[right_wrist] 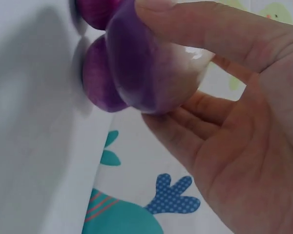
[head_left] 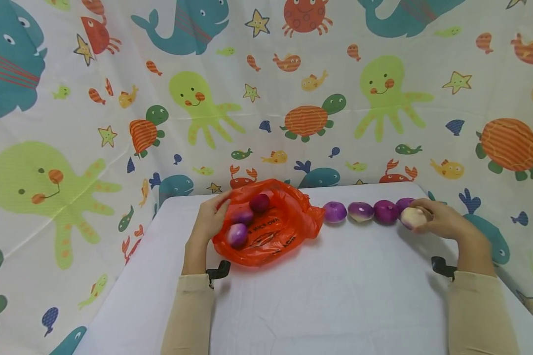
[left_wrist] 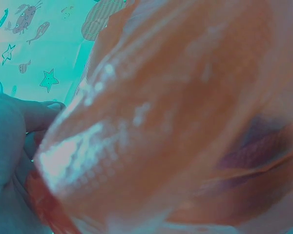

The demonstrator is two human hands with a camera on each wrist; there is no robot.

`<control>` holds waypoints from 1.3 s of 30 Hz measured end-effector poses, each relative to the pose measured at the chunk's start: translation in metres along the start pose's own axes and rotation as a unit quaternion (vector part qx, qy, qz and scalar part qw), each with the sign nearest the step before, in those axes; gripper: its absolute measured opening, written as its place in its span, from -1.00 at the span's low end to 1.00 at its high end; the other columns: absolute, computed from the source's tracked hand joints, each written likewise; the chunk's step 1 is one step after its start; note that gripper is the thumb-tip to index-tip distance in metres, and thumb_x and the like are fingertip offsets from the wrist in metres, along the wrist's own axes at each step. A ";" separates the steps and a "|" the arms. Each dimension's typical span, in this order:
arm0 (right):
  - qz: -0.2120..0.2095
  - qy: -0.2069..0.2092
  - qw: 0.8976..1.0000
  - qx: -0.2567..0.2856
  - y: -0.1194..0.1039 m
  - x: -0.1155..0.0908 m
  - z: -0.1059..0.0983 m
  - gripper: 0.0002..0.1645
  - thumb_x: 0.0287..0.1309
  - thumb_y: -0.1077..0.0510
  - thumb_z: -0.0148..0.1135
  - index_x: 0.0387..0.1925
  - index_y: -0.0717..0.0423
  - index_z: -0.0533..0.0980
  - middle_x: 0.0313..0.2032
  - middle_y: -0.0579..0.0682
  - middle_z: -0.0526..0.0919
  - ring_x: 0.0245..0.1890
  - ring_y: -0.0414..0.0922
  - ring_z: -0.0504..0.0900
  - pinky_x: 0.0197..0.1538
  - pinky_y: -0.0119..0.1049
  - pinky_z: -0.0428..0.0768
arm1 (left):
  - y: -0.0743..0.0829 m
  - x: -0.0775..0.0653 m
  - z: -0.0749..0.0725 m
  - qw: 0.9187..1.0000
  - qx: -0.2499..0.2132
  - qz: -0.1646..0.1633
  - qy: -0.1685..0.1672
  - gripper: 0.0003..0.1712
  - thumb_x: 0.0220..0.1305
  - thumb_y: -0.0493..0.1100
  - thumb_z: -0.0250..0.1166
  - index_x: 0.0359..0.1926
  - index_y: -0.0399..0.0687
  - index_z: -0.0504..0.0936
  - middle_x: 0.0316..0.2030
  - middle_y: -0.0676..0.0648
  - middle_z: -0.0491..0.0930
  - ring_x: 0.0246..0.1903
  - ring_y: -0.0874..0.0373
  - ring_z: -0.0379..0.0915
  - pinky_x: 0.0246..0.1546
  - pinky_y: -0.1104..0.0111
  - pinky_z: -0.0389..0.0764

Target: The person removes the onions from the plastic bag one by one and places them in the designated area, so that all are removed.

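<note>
At the right end of the table my right hand (head_left: 439, 219) holds a purple-and-white turnip (head_left: 412, 218) between thumb and fingers. In the right wrist view the held turnip (right_wrist: 151, 63) overlaps another purple turnip (right_wrist: 103, 78) behind it. My left hand (head_left: 210, 219) grips the left edge of an orange-red plastic bag (head_left: 288, 217), whose mouth gapes toward me. Three turnips show in the bag, the nearest one (head_left: 237, 235) by its left rim. The left wrist view is mostly filled by blurred bag film (left_wrist: 136, 126), with my left thumb and fingers (left_wrist: 14, 131) at its edge.
A row of several turnips, among them a purple-and-white one (head_left: 361, 211) and a dark purple one (head_left: 385, 212), runs from the bag to my right hand. They stand near the back edge of the white-covered table (head_left: 328, 296). A sea-animal curtain (head_left: 266, 98) hangs behind.
</note>
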State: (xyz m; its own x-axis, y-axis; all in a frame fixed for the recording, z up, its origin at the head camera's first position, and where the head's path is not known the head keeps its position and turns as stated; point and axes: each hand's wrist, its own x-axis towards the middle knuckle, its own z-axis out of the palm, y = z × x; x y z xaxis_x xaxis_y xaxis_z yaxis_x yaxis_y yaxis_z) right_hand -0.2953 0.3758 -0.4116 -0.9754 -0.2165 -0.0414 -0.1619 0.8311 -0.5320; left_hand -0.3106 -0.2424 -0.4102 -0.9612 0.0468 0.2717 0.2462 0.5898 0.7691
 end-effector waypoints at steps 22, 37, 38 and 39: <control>0.097 -0.078 0.992 0.027 0.015 0.000 0.000 0.02 -0.01 0.02 0.63 0.37 0.23 0.26 0.28 0.59 0.30 0.10 0.43 0.38 0.03 0.36 0.54 | 0.001 -0.002 -0.001 1.000 0.006 -0.003 0.000 -0.50 0.63 -0.03 0.07 0.49 0.19 0.46 0.37 -0.11 0.55 0.33 -0.15 0.50 0.31 -0.09 0.56; 0.094 -0.084 0.992 0.024 0.018 -0.004 0.000 0.01 -0.01 0.07 0.62 0.35 0.29 0.25 0.27 0.61 0.29 0.09 0.42 0.42 0.01 0.30 0.58 | 0.003 -0.002 -0.001 1.000 0.007 -0.005 -0.002 -0.50 0.62 -0.05 0.08 0.49 0.19 0.45 0.38 -0.11 0.54 0.35 -0.15 0.48 0.32 -0.11 0.54; 0.095 -0.084 0.992 0.023 0.018 -0.004 0.000 0.01 0.00 0.07 0.61 0.35 0.29 0.24 0.27 0.61 0.28 0.09 0.43 0.42 0.02 0.32 0.58 | 0.003 -0.002 -0.001 1.000 0.007 -0.006 -0.003 -0.50 0.62 -0.04 0.08 0.50 0.20 0.45 0.38 -0.11 0.55 0.35 -0.15 0.48 0.32 -0.11 0.55; 0.095 -0.083 0.992 0.020 0.018 -0.005 0.000 0.01 0.01 0.07 0.61 0.36 0.30 0.24 0.27 0.61 0.27 0.09 0.44 0.42 0.03 0.34 0.57 | 0.002 -0.002 -0.001 1.000 0.006 -0.006 -0.004 -0.50 0.62 -0.04 0.08 0.50 0.20 0.45 0.38 -0.11 0.54 0.35 -0.15 0.48 0.31 -0.11 0.55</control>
State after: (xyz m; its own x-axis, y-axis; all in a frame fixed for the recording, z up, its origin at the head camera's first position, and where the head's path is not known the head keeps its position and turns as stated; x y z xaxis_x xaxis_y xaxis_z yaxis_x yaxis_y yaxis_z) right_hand -0.2938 0.3919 -0.4206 -0.9492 -0.1428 -0.2805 0.0310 0.8445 -0.5346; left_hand -0.3080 -0.2419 -0.4085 -0.9651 0.0469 0.2575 0.2334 0.5998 0.7653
